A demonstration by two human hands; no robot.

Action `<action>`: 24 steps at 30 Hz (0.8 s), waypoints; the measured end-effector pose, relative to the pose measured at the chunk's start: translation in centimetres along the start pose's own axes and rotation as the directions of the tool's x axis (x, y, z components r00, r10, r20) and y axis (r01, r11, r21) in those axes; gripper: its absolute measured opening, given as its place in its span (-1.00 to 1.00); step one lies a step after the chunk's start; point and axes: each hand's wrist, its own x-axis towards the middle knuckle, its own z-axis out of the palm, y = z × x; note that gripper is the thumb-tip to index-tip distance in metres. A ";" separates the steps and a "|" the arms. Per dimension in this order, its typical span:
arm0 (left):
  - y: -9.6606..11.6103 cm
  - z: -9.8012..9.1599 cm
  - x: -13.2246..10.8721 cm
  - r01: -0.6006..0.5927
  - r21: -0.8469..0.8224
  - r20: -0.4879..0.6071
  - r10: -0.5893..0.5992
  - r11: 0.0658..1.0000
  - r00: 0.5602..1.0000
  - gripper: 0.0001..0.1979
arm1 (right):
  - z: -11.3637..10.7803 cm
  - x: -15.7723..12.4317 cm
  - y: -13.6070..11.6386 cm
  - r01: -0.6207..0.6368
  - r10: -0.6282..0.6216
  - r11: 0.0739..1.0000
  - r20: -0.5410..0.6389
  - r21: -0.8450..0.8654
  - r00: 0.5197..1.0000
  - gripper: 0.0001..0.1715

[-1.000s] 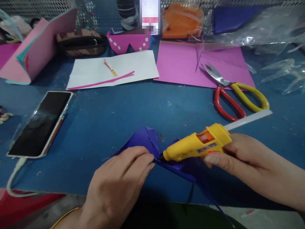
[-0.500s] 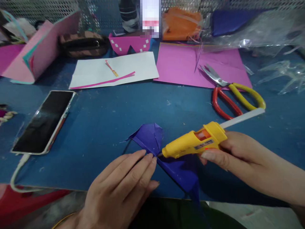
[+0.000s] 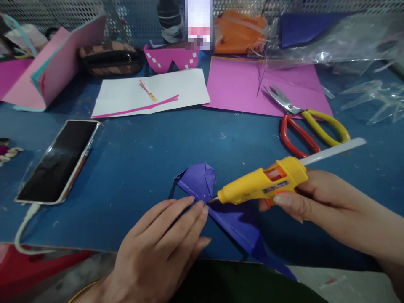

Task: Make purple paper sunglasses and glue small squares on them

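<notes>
My right hand (image 3: pixel 312 200) is closed round a yellow glue gun (image 3: pixel 259 185), its thumb along the side. A whitish glue stick (image 3: pixel 336 150) pokes out of the gun's back end. The metal nozzle points left and meets, or nearly meets, the pinched middle of a blue paper bow (image 3: pixel 235 227). Pressed together on that middle are the fingers of my left hand (image 3: pixel 164 244), with the thumb below. Part of the bow's right half is behind the gun, and a narrow blue tail hangs past the table edge.
Scissors (image 3: pixel 292 109) lie partly on a pink sheet (image 3: pixel 233 86). White paper (image 3: pixel 121 99) holds thin strips. A phone (image 3: pixel 59 160) with a cable lies left. Behind are pink paper glasses (image 3: pixel 173 57), a patterned pouch (image 3: pixel 110 59), an orange packet (image 3: pixel 240 31) and clear plastic (image 3: pixel 347 44).
The glue gun in my right hand has shifted slightly right and up. The bow's tail has swung right at the table edge. My left hand stays almost in place.
</notes>
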 end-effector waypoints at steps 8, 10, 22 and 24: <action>0.2 0.2 -0.6 0.057 -0.043 -0.014 -0.057 0.997 0.998 -0.76 | -0.1 -0.2 0.6 -0.132 0.129 0.985 0.031 0.112 0.991 -0.41; 0.2 0.4 -0.8 0.062 -0.032 -0.016 -0.063 0.998 0.998 -0.76 | 0.0 -0.1 0.6 -0.103 0.100 0.989 0.032 0.104 0.994 -0.43; -0.3 -0.5 -0.5 0.157 -0.161 -0.053 -0.168 0.974 0.984 -0.81 | 0.1 0.2 0.5 -0.117 0.109 0.966 0.048 0.229 0.993 -0.44; -1.0 -1.2 -0.4 0.243 -0.167 -0.114 -0.263 0.956 0.958 -0.86 | 0.1 0.4 0.5 -0.110 0.103 0.957 0.039 0.267 0.994 -0.45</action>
